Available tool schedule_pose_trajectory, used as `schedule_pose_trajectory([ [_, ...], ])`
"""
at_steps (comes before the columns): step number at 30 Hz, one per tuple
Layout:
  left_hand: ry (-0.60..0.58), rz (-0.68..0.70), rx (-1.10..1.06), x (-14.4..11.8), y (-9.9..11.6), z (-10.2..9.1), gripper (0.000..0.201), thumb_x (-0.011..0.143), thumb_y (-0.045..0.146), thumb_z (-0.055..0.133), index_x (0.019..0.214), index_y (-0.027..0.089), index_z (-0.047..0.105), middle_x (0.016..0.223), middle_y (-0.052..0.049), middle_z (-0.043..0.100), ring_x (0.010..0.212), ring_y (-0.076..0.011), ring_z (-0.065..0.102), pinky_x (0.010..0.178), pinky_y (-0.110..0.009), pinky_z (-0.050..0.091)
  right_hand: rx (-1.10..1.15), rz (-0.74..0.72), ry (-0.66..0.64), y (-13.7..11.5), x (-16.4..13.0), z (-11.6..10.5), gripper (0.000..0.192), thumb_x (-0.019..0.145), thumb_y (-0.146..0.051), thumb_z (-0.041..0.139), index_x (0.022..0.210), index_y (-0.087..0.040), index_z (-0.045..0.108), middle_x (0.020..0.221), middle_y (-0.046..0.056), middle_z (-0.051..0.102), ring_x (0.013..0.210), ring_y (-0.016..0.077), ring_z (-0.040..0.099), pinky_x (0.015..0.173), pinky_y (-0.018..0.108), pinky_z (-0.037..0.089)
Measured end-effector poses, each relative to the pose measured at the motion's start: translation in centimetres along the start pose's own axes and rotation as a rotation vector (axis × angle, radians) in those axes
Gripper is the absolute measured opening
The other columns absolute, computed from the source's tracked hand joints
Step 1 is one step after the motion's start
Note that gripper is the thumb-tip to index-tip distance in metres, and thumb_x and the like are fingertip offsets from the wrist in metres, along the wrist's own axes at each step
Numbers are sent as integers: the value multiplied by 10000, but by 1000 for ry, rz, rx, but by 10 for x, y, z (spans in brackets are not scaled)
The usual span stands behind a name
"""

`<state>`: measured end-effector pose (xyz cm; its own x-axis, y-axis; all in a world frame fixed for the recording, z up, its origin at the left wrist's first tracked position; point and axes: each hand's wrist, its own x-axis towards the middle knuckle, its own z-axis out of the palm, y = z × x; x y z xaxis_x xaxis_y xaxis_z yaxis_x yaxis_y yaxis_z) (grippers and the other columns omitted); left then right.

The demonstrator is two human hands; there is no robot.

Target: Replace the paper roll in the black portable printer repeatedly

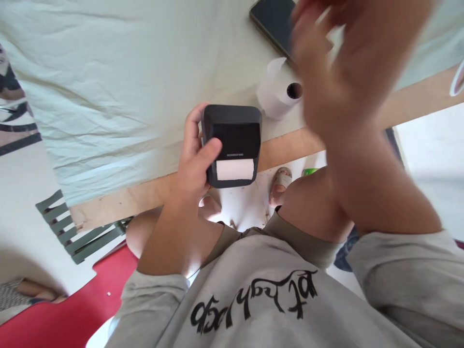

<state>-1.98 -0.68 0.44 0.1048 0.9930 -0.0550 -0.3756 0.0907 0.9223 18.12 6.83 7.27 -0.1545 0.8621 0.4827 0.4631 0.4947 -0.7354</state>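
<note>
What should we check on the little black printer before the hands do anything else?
1. Left hand grips the black printer: ok, fingers wrap its side, thumb on top.
2. Paper shows at the printer's slot: ok, a white strip is out.
3. Spare paper roll within reach: ok, it lies on the cloth-covered table just behind the printer.
4. Right hand free: cannot tell, it is raised and blurred.
5. Phone safe on the table: ok, though the right hand partly hides it.
6. Printer supported: not ok, it is held beyond the table edge, over the knees.
</note>
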Motion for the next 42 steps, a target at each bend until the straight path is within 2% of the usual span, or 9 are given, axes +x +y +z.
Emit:
schedule_pose_trajectory([
  [2, 32, -9, -78, 2, 2, 3, 334, 908, 467, 558, 1194, 301, 602, 1219, 16, 663, 1299, -244, 543, 1135, -408, 443, -176, -433, -6, -18, -28, 18, 263, 949, -207, 418, 954, -181, 680, 949, 28, 700, 880, 200, 648, 837, 398, 511],
  [5, 48, -28, -111, 4, 4, 2, 270, 909, 372, 543, 1141, 286, 652, 1222, 38, 676, 1373, -258, 480, 1232, -418, 338, -303, -481, -93, -22, -53, 38, 204, 931, -155, 467, 995, -202, 655, 1026, 44, 708, 878, 196, 644, 787, 398, 527],
  [8, 24, -38, -116, 5, 3, -2, 314, 893, 342, 564, 1192, 304, 653, 1170, 43, 704, 1273, -287, 565, 1180, -474, 392, -270, -503, -110, -7, -62, 38, 169, 937, -177, 495, 1053, -233, 606, 1116, 33, 680, 969, 193, 643, 844, 392, 530],
  [18, 25, -60, -87, 6, -3, -10, 389, 893, 423, 561, 1271, 347, 611, 1223, 43, 714, 1222, -285, 612, 1130, -513, 460, -198, -450, -248, 15, -65, 24, 301, 934, -358, 548, 1218, -257, 545, 1268, 99, 601, 1137, 265, 605, 958, 482, 512],
  [24, 37, -65, -119, 5, 0, -8, 307, 946, 385, 581, 1234, 305, 651, 1153, 30, 729, 1026, -186, 674, 977, -363, 529, -232, -426, -279, 14, -64, 23, 327, 953, -370, 522, 1257, -250, 521, 1286, 102, 579, 1166, 270, 592, 1002, 509, 501],
  [29, 53, -52, -174, 7, -1, -10, 365, 926, 378, 639, 1267, 251, 611, 1109, 2, 721, 954, -176, 700, 1011, -387, 508, -272, -403, -300, 9, -62, 23, 338, 973, -402, 494, 1266, -239, 535, 1310, 88, 567, 1196, 258, 587, 1013, 509, 516],
  [32, 73, -68, -205, 8, 2, -8, 302, 947, 322, 582, 1233, 247, 641, 1139, 1, 713, 1064, -190, 685, 1104, -408, 463, -285, -404, -235, 1, -56, 22, 320, 954, -431, 529, 1190, -225, 596, 1190, 76, 621, 1108, 225, 621, 948, 436, 561],
  [38, -44, -4, -207, 10, 0, -5, 442, 890, 391, 630, 1309, 255, 616, 1219, -13, 695, 1290, -279, 595, 1118, -472, 470, -516, -253, -26, -21, -50, 22, 296, 1014, -372, 365, 893, -278, 618, 586, -32, 542, 539, 116, 531, 596, 310, 488],
  [42, -47, -7, -150, 11, -2, -7, 525, 809, 436, 711, 1285, 236, 611, 1255, -41, 671, 1346, -321, 545, 1127, -474, 451, -459, -284, 126, -24, -48, 24, 183, 974, -239, 464, 872, -249, 615, 707, -36, 664, 592, 113, 595, 582, 294, 462],
])
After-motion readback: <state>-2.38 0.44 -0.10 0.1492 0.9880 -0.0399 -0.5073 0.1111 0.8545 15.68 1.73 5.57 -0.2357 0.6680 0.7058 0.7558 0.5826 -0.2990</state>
